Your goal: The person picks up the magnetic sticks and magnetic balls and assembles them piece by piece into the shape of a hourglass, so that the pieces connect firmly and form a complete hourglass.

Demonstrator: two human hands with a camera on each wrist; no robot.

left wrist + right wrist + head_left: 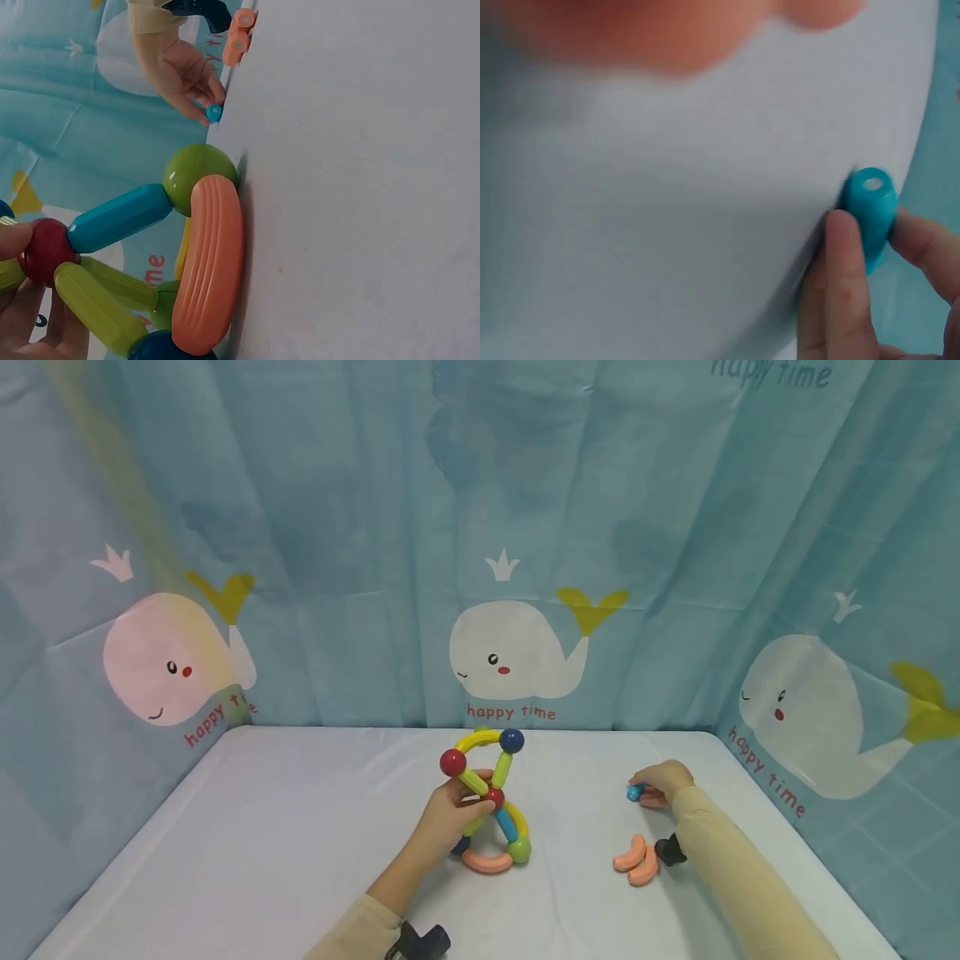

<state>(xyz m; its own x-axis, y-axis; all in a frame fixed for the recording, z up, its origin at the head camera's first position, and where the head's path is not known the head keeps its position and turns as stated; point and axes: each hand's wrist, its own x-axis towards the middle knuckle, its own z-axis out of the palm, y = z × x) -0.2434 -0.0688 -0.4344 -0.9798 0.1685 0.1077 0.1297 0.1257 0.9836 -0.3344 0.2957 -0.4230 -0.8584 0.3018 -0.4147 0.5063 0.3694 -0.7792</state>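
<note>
My left hand (447, 817) grips the middle of an upright toy structure of magnetic sticks and balls, around its red centre ball (49, 252). Its base shows a curved orange stick (211, 266), a green ball (519, 849) and a dark blue ball. Higher up are a red ball (453, 762), a dark blue ball (512, 741) and a curved yellow stick (477, 740). Over at the right, my right hand (663, 783) pinches a short blue stick (872, 217) between thumb and fingers, at the table surface.
Several curved orange sticks (642, 865) lie on the white table (262, 860), nearer than my right hand. A dark strap-like piece (670, 850) sits at my right wrist, beside them. Behind the table hangs a blue curtain (337, 652) printed with whales.
</note>
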